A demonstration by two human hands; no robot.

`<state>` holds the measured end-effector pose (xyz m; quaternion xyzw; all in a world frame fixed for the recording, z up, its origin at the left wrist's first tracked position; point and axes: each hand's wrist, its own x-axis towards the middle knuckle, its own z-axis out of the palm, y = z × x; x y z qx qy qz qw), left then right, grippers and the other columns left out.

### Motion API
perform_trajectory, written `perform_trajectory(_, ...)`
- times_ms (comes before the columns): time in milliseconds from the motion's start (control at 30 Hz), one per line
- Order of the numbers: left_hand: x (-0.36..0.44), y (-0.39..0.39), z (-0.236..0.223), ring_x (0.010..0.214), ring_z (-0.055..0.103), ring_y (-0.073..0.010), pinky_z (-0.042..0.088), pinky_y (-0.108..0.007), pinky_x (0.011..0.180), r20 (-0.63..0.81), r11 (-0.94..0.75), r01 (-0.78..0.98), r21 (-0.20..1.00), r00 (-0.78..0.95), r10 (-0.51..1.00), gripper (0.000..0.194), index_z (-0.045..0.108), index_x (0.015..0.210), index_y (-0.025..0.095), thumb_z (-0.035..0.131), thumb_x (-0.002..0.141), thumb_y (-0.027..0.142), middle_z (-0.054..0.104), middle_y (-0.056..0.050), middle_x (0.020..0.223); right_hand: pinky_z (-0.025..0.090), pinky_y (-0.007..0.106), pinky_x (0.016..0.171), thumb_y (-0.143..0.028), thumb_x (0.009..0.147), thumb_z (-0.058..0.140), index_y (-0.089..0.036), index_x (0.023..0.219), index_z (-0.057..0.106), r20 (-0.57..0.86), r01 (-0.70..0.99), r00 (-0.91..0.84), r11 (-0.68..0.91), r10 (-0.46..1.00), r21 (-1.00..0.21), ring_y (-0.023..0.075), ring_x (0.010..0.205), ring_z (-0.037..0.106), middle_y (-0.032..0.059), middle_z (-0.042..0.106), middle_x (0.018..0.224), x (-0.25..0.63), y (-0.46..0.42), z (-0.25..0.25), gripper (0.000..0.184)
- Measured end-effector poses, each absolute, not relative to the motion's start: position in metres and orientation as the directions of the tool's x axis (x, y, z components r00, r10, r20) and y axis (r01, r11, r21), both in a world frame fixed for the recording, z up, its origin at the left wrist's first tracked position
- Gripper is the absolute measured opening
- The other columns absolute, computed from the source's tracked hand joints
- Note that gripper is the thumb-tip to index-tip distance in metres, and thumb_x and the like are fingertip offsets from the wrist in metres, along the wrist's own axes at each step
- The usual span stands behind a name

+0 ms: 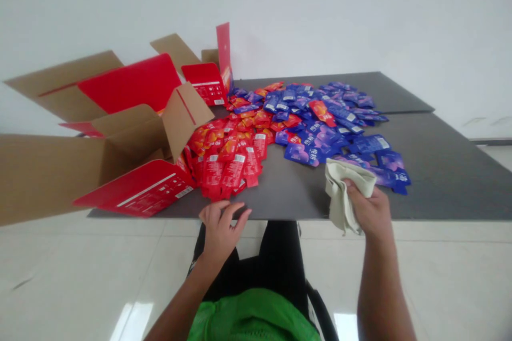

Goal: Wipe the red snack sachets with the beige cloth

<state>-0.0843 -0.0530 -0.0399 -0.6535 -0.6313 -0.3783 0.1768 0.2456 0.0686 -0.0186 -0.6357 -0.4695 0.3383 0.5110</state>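
Note:
My right hand (371,206) grips a folded cream-coloured cloth (344,192) at the table's front edge, beside the blue packets. The cloth hangs partly below the tabletop. My left hand (221,225) is at the front edge too, fingers apart and bent, with nothing in it. Just beyond its fingertips lies a heap of red packets (232,168), several with white printed labels. Farther right spreads a pile of blue-purple packets (316,141), and a few orange-red packets (321,112) lie among them.
Open red cardboard boxes stand along the left: a large one (154,184) in front, its flaps spread over the edge, and a smaller one (206,82) behind. The dark grey table (448,181) extends right, against a white wall (320,16).

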Motion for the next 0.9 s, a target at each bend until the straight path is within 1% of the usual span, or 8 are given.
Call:
perform_trajectory(167,-0.023,-0.053,-0.023,0.084,0.060,-0.0220,0.049,-0.041,0.078,0.789,-0.434,0.815,0.383,-0.045,0.612,0.009,0.063,0.095,0.025,0.070,0.090,0.027,0.058,-0.005,0.088,0.054,0.029,0.063,-0.049,0.069,0.085,-0.014,0.097,0.081,0.058,0.231,0.192,0.012,0.980,-0.973,0.0205,0.071,0.069,0.0060,0.079,0.088,0.251,0.066,-0.018,0.045)
perform_trajectory(233,-0.002,-0.041,-0.009,0.079,0.060,-0.0214,0.049,-0.042,0.076,0.802,-0.538,0.733,0.417,-0.018,0.597,0.007,0.058,0.088,0.025,0.060,0.095,0.027,0.058,-0.005,0.081,0.055,0.029,0.065,-0.047,0.069,0.086,-0.015,0.096,0.081,0.073,0.221,0.113,0.047,0.991,-0.974,0.0214,0.073,0.070,0.0061,0.079,0.087,0.254,0.063,-0.015,0.042)
perform_trajectory(300,0.012,-0.020,0.008,0.075,0.058,-0.0207,0.048,-0.041,0.074,0.768,-0.563,0.704,0.432,0.039,0.639,0.022,0.054,0.080,0.025,0.045,0.100,0.026,0.057,-0.004,0.074,0.056,0.029,0.066,-0.045,0.069,0.087,-0.015,0.093,0.080,0.080,0.200,0.025,0.073,0.996,-0.977,0.0214,0.073,0.070,0.0060,0.079,0.086,0.257,0.061,-0.013,0.039)
perform_trajectory(400,0.018,0.024,0.033,0.072,0.057,-0.0198,0.045,-0.037,0.071,0.611,-0.472,0.786,0.398,0.157,0.776,0.035,0.051,0.075,0.024,0.034,0.105,0.024,0.056,-0.003,0.070,0.056,0.028,0.063,-0.046,0.071,0.086,-0.015,0.090,0.079,0.053,0.155,-0.081,0.065,0.995,-0.986,0.0201,0.068,0.068,0.0054,0.077,0.081,0.262,0.058,-0.014,0.037)
perform_trajectory(533,0.012,0.095,0.056,0.084,0.065,-0.0212,0.048,-0.033,0.075,0.298,-0.266,0.935,0.236,0.191,0.935,0.028,0.063,0.093,0.021,0.039,0.106,0.031,0.067,-0.007,0.092,0.054,0.027,0.062,-0.048,0.074,0.084,-0.015,0.093,0.078,0.035,0.139,-0.153,0.056,0.988,-0.989,0.0196,0.069,0.067,0.0051,0.076,0.082,0.265,0.059,-0.019,0.039)
perform_trajectory(700,-0.010,0.185,0.070,0.108,0.065,-0.0257,0.049,-0.035,0.090,0.257,-0.059,0.982,0.179,0.011,0.966,0.030,0.065,0.116,0.012,0.040,0.104,0.023,0.065,-0.018,0.117,0.052,0.027,0.062,-0.051,0.078,0.080,-0.015,0.086,0.077,0.066,0.165,-0.197,0.099,0.978,-0.981,0.0198,0.071,0.064,0.0053,0.073,0.081,0.265,0.062,-0.021,0.037)
perform_trajectory(800,-0.029,0.226,0.070,0.120,0.060,-0.0291,0.048,-0.040,0.100,0.221,0.062,0.987,0.150,-0.095,0.971,0.031,0.064,0.122,0.007,0.046,0.103,0.024,0.062,-0.023,0.125,0.051,0.028,0.065,-0.051,0.081,0.078,-0.016,0.087,0.078,0.083,0.190,-0.222,0.127,0.972,-0.974,0.0208,0.073,0.064,0.0051,0.073,0.083,0.265,0.062,-0.019,0.036)
perform_trajectory(900,-0.046,0.253,0.063,0.116,0.062,-0.0270,0.052,-0.047,0.099,0.148,0.145,0.981,0.126,-0.163,0.975,0.035,0.062,0.126,0.013,0.059,0.100,0.036,0.063,-0.015,0.129,0.051,0.028,0.067,-0.052,0.083,0.075,-0.017,0.088,0.078,0.108,0.207,-0.245,0.160,0.964,-0.965,0.0211,0.074,0.064,0.0047,0.072,0.083,0.264,0.062,-0.016,0.036)
